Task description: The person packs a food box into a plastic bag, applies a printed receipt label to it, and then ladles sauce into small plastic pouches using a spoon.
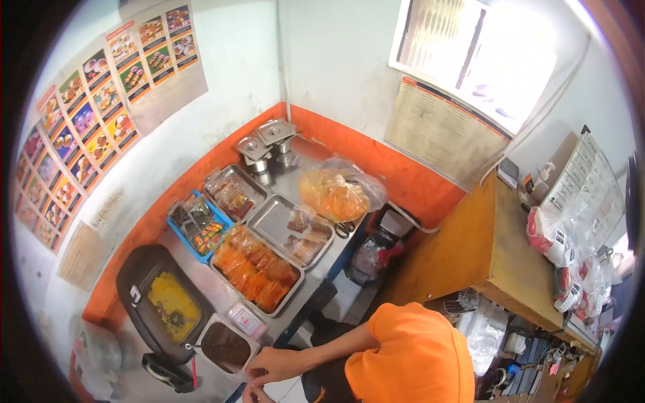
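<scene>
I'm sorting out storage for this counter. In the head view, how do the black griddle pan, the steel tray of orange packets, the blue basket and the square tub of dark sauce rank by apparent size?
Largest to smallest:
1. black griddle pan
2. steel tray of orange packets, close to the pan, so unsure
3. blue basket
4. square tub of dark sauce, similar to the basket, but nearer the camera

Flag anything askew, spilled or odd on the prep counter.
Nothing looks spilled or damaged. The metal trays sit in rows. One oddity: the big bag of orange food sits loose by the counter edge rather than in a tray. The hands are at the dark sauce container.
</scene>
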`<state>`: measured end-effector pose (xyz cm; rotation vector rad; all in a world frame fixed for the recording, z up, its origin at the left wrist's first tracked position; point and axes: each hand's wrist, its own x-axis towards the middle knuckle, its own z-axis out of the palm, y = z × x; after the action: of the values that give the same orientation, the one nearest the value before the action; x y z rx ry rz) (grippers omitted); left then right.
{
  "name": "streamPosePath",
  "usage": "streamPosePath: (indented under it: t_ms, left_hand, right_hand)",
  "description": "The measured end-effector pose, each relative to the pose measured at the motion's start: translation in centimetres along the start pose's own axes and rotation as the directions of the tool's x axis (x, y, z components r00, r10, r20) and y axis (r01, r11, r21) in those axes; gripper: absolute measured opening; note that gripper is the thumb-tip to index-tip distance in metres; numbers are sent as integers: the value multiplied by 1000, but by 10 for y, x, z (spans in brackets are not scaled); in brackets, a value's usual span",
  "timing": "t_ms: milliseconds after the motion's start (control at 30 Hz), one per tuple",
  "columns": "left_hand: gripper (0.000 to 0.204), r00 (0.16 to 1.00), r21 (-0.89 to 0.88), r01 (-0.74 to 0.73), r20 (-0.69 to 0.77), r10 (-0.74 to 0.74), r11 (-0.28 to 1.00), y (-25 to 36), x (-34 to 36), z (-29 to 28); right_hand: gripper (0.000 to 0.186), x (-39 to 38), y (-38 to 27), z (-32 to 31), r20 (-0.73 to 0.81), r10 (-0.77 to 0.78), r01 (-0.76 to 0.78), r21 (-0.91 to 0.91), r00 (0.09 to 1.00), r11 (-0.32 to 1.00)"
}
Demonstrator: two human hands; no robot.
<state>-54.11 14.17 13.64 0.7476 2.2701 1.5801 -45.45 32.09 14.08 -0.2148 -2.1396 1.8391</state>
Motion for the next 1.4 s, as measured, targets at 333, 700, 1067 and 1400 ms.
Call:
streamPosePath:
  t_ms: [333, 700, 1067, 1400]
  left_hand:
    - [5, 993, -14, 85, -78, -86, 996, -6, -11, -2]
    - [11, 953, -294, 274, 211, -217, 916, -40, 22, -12]
    - [23, 921, 25, 40, 386, -47, 999, -52, 56, -2]
    - [26, 996, 76, -64, -51, 68, 995, 3, 79, 15]
  right_hand:
    - [39, 3, -5, 24, -12, 154, -154, -20, 988, 988]
    - [25, 43, 11, -7, 257, 114, -95, -85, 960, 992]
    - [22, 39, 23, -1, 102, -5, 55, -487, 995, 872]
    - [28, 50, 27, -16, 186, -1, 80, -414, 982, 907]
